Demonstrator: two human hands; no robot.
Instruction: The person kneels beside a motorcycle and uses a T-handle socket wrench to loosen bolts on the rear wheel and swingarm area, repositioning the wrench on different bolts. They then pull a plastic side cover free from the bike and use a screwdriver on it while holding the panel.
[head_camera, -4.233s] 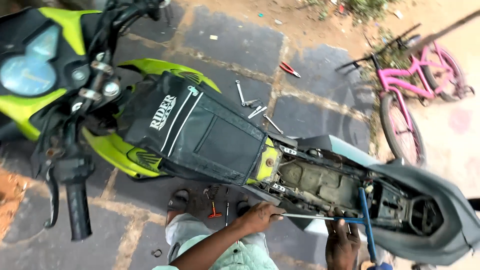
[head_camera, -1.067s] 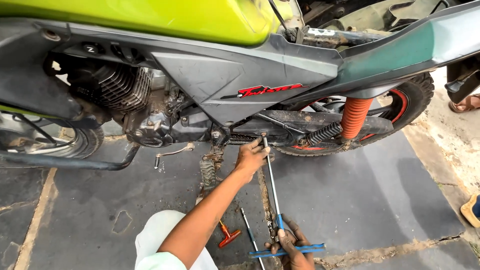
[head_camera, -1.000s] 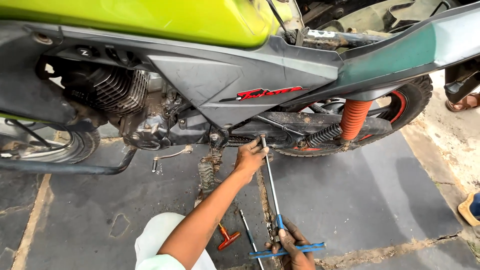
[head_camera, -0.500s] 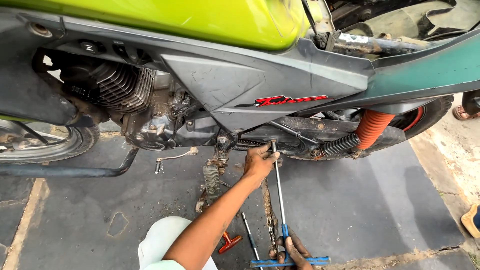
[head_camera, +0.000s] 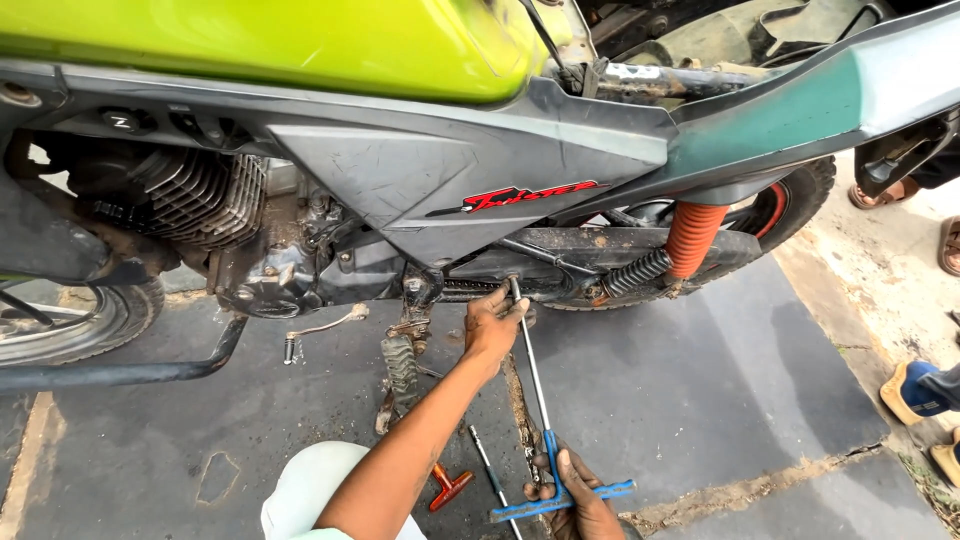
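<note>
Left hand (head_camera: 493, 325) steadies T-wrench (head_camera: 535, 400) tip; right hand (head_camera: 575, 490) grips handle.

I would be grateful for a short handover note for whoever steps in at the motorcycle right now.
Left hand: at the top of the long T-handle wrench, steadying its tip against the motorcycle's lower frame beside the chain cover.
Right hand: gripping the wrench's blue crossbar near the ground.
Nearby on the paving: an orange-handled tool and a thin metal rod.
Done: wrench set in place. Whether the fastener has loosened cannot be told.
</note>
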